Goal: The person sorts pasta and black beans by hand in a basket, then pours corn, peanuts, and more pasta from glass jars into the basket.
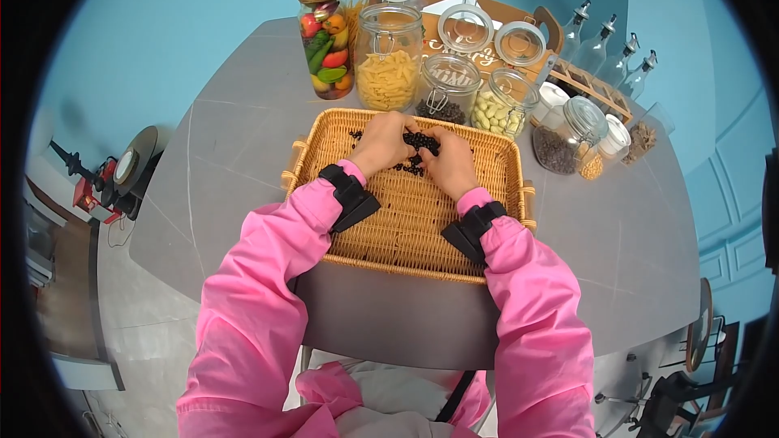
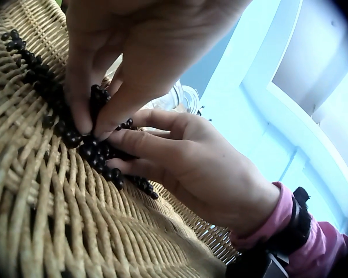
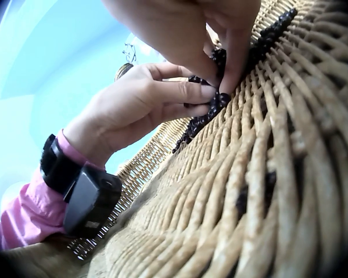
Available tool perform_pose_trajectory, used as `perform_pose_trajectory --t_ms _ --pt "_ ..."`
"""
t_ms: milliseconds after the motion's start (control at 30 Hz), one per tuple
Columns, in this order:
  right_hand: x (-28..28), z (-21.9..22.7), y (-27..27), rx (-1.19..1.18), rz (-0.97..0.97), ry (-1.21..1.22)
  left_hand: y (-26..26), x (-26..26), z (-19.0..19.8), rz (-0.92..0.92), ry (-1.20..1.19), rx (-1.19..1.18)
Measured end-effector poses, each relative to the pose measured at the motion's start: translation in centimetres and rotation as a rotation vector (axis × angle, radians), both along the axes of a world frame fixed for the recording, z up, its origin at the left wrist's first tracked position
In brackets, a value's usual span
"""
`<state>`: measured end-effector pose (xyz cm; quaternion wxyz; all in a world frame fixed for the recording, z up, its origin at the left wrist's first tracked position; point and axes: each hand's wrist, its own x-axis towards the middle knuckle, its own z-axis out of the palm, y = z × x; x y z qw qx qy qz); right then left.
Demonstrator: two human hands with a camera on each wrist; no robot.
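Shiny black beans (image 1: pixel 422 143) lie in a heap near the far side of a rectangular wicker tray (image 1: pixel 398 231), with some scattered along the weave. My left hand (image 1: pixel 381 144) bends down over the heap, its thumb and fingers pinching beans at the tray floor. From the other side my right hand (image 1: pixel 453 164) meets it, fingertips closed in on the same beans (image 2: pixel 95 155). In the right wrist view the fingertips of both hands come together among the beans (image 3: pixel 220 99). Part of the heap is hidden behind the fingers.
Behind the tray stand a jar of vegetables (image 1: pixel 326 45), a pasta jar (image 1: pixel 389 73), a dark-filled jar (image 1: pixel 445 91) and a jar of pale green pieces (image 1: pixel 499 105). More jars (image 1: pixel 560 142) and a rack of glass bottles (image 1: pixel 596 53) are at right on the grey table (image 1: pixel 219 162).
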<state>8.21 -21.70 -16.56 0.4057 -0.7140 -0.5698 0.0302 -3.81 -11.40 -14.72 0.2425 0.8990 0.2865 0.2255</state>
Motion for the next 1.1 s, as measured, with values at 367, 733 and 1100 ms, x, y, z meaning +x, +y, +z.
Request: perform_pose_trajectory --t_ms 367,733,1100 --pt "0.7 -0.3 0.4 -0.052 0.137 0.551 1.0 -0.2 -0.3 -0.076 -0.16 -0.459" --pt "0.9 0.8 0.1 -0.077 0.24 0.975 1.4 -0.5 0.3 -0.154 -0.171 -0.783" --pt "1.4 1.5 -0.2 -0.129 0.233 1.179 1.0 -1.1 1.3 -0.146 -0.282 -1.062"
